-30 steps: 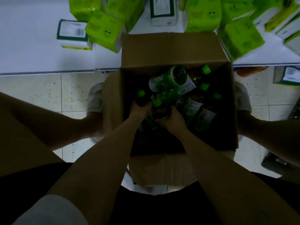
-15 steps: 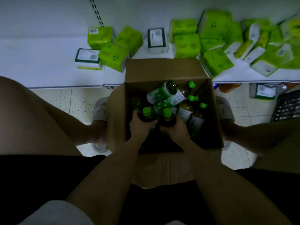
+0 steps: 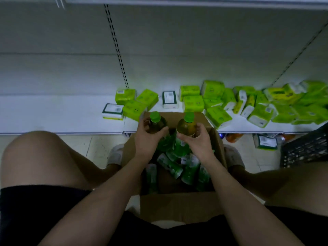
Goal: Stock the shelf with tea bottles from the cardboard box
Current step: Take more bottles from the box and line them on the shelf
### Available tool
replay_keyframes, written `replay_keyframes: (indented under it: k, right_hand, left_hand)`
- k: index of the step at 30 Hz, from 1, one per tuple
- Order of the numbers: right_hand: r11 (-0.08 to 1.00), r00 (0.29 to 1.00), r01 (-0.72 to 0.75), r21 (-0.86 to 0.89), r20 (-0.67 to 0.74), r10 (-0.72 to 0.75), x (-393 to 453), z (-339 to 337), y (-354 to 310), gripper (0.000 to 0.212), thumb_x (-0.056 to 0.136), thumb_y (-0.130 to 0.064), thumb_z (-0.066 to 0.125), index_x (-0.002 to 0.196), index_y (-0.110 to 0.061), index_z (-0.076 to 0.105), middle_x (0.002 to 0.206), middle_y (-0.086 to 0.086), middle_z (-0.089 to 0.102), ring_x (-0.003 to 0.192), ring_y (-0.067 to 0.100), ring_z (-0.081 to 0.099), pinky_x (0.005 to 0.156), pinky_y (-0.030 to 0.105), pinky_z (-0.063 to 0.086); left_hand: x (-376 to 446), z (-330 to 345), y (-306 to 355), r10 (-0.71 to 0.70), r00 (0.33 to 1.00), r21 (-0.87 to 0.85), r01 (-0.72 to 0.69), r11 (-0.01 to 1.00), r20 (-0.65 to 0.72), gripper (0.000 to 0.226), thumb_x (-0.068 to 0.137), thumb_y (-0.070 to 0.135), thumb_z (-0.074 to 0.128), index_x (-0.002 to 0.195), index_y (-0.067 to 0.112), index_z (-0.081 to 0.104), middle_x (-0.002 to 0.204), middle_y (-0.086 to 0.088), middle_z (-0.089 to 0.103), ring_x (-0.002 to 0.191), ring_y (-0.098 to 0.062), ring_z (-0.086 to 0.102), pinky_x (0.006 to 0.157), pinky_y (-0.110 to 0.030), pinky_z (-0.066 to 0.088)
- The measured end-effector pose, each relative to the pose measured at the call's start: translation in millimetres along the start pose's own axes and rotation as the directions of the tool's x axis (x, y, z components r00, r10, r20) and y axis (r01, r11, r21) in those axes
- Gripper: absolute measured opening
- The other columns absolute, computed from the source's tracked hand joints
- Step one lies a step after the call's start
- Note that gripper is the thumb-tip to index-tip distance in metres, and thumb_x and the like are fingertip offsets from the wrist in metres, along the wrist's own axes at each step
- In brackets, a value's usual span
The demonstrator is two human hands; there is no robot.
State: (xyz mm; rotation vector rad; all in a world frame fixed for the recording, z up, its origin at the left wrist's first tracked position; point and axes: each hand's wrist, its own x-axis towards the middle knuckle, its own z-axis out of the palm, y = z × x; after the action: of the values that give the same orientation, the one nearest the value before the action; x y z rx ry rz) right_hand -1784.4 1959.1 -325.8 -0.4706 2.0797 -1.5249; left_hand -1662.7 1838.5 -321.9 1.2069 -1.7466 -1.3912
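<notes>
Above the open cardboard box (image 3: 179, 205), each hand holds one green-capped tea bottle upright: left hand (image 3: 148, 139) curled around the left bottle (image 3: 157, 122), right hand (image 3: 197, 139) around the right bottle (image 3: 187, 126). More bottles (image 3: 177, 166) lie inside the box. Green packs (image 3: 193, 102) occupy the low white shelf (image 3: 53, 112) beyond.

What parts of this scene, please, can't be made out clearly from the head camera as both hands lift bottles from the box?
- Left bottle, head view: its label is hidden by the left hand.
- Right bottle: lower body hidden by the right hand.
- Remaining bottles in the cardboard box: count unclear; dim light, and the forearms overlap them.
- Tissue packs: print too small to read.
- Black crate: cut off by the right edge.
</notes>
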Motion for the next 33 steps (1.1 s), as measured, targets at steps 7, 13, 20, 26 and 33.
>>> replay_keyframes:
  k: [7,13,20,26,33]
  right_hand:
    - [0.974,0.982,0.187,0.129,-0.02,-0.186,-9.9,-40.5,-101.8,0.04,0.077,-0.022,0.079,0.112,-0.02,0.062,0.094,-0.013,0.07,0.072,-0.01,0.065,0.065,0.011,0.049]
    - [0.909,0.924,0.377,0.176,-0.011,-0.381,-14.1,-54.4,-194.1,0.027,0.079,-0.018,0.077,0.102,-0.026,0.066,0.091,-0.012,0.073,0.082,-0.003,0.068,0.077,0.019,0.053]
    - [0.816,0.851,0.517,0.258,-0.048,-0.523,-9.6,-60.7,-296.8,0.052,0.078,-0.029,0.077,0.124,-0.023,0.054,0.103,-0.004,0.073,0.098,0.011,0.069,0.089,0.038,0.055]
    - [0.759,0.805,0.584,0.289,-0.09,-0.586,0.7,-59.8,-365.7,0.06,0.079,-0.041,0.074,0.13,-0.022,0.05,0.111,-0.003,0.071,0.096,0.009,0.07,0.085,0.035,0.056]
    - [0.752,0.782,0.615,0.239,-0.06,-0.621,25.7,-52.2,-404.8,0.059,0.079,-0.04,0.074,0.131,-0.026,0.049,0.124,0.002,0.063,0.106,0.016,0.065,0.082,0.03,0.053]
  left_hand:
    - [13.9,-31.2,93.2,0.222,0.972,-0.154,-0.233,0.96,-0.082,0.055,0.069,0.026,0.085,0.116,0.027,0.056,0.109,0.01,0.063,0.095,-0.006,0.062,0.077,-0.02,0.053]
    - [32.5,-61.8,176.1,0.365,0.923,-0.191,-0.382,0.904,-0.12,0.05,0.073,0.027,0.082,0.115,0.028,0.057,0.095,0.007,0.062,0.067,0.007,0.058,0.063,-0.01,0.049]
    - [56.6,-96.4,286.8,0.606,0.791,-0.092,-0.612,0.786,-0.085,0.06,0.069,0.048,0.078,0.12,0.021,0.061,0.105,0.001,0.066,0.089,-0.012,0.063,0.077,-0.019,0.054]
    - [78.4,-115.5,367.5,0.645,0.757,-0.158,-0.653,0.741,-0.102,0.07,0.062,0.06,0.076,0.118,0.019,0.064,0.109,0.003,0.07,0.101,-0.013,0.067,0.089,-0.041,0.057]
    - [104.2,-119.3,397.3,0.636,0.761,-0.089,-0.647,0.757,-0.125,0.07,0.062,0.059,0.076,0.121,0.023,0.063,0.112,0.007,0.068,0.103,-0.011,0.064,0.095,-0.04,0.053]
